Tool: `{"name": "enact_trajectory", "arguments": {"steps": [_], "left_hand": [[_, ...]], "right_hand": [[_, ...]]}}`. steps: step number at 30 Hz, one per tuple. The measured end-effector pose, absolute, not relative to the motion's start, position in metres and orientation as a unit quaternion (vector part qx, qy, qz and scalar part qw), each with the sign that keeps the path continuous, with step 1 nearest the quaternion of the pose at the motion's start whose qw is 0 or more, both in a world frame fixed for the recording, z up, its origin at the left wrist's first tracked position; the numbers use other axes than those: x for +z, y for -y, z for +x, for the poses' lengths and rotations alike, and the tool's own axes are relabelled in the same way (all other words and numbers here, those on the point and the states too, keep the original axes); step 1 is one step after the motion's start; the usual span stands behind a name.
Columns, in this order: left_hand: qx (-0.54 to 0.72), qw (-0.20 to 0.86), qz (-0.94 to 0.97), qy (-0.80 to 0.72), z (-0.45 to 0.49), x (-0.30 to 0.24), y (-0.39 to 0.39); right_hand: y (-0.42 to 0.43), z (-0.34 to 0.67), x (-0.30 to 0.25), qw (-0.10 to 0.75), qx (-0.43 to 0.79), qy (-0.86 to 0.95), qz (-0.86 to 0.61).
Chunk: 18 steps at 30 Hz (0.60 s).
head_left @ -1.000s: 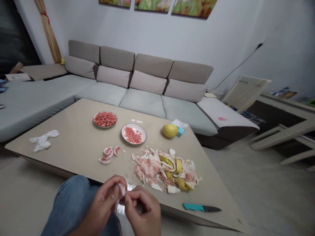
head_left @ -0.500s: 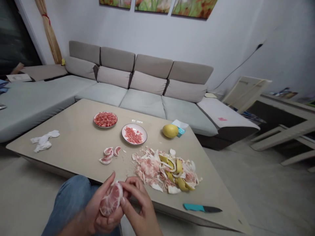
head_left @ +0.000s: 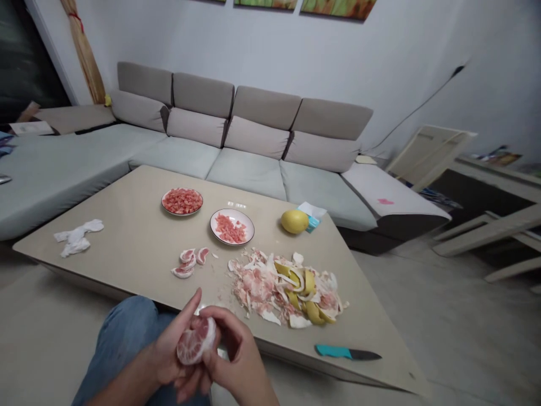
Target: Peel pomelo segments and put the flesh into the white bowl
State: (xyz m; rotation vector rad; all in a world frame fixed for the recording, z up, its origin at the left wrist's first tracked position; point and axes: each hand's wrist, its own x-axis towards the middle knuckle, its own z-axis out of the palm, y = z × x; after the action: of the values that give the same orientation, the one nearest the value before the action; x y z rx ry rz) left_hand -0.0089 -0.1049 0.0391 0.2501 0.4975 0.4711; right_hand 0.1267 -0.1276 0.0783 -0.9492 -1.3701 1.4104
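Note:
My left hand (head_left: pixel 167 351) cups a chunk of pink pomelo (head_left: pixel 191 345) with white membrane, close in front of my knees. The left thumb points up beside it, and the fingers curl underneath. From the other side, my right hand (head_left: pixel 239 351) grips the chunk's right edge between thumb and bent fingers. Several loose pomelo segments (head_left: pixel 184 272) lie on the table just beyond my hands. To their right spreads a heap of peel and membrane scraps (head_left: pixel 257 285), with yellow rind (head_left: pixel 310 283) among them.
On the low table (head_left: pixel 135 225) stand a heaped plate of pulp (head_left: pixel 181 202) and a plate (head_left: pixel 248 231) with less. A whole pomelo (head_left: pixel 295 221) sits by a tissue pack (head_left: pixel 313 223). A knife (head_left: pixel 333 351) lies near the front edge; crumpled tissue (head_left: pixel 76 239) lies left.
The pomelo chunk has turned and tilted in my hands, moving slightly right and up. My right fingers have shifted over its top edge. The camera view has moved slightly.

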Motion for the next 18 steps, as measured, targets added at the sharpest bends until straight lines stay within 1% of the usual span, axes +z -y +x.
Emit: {"name": "enact_trajectory", "arguments": {"steps": [2,4,6,8,9,11,14,18], "left_hand": [[0.245,0.905,0.193,-0.288,-0.011,0.038,0.107],[0.309,0.845,0.275,-0.338,-0.015,0.043,0.111],[0.385,0.738,0.400,-0.384,-0.020,0.051,0.114],[0.427,0.587,0.541,-0.425,-0.026,0.061,0.118],[0.421,0.519,0.600,-0.440,-0.028,0.066,0.119],[0.386,0.426,0.674,-0.464,-0.032,0.072,0.121],[0.349,0.361,0.721,-0.478,-0.034,0.075,0.124],[0.342,0.316,0.758,-0.456,-0.033,0.069,0.130]], "right_hand": [[0.126,0.126,0.075,0.487,0.576,0.521,-0.400],[0.123,0.128,0.071,0.511,0.571,0.489,-0.417],[0.121,0.131,0.069,0.532,0.569,0.464,-0.422],[0.120,0.135,0.068,0.544,0.578,0.448,-0.411],[0.120,0.136,0.068,0.547,0.582,0.443,-0.406],[0.120,0.136,0.070,0.548,0.579,0.442,-0.412],[0.119,0.135,0.071,0.540,0.552,0.445,-0.453],[0.117,0.140,0.070,0.541,0.533,0.426,-0.492]]}}
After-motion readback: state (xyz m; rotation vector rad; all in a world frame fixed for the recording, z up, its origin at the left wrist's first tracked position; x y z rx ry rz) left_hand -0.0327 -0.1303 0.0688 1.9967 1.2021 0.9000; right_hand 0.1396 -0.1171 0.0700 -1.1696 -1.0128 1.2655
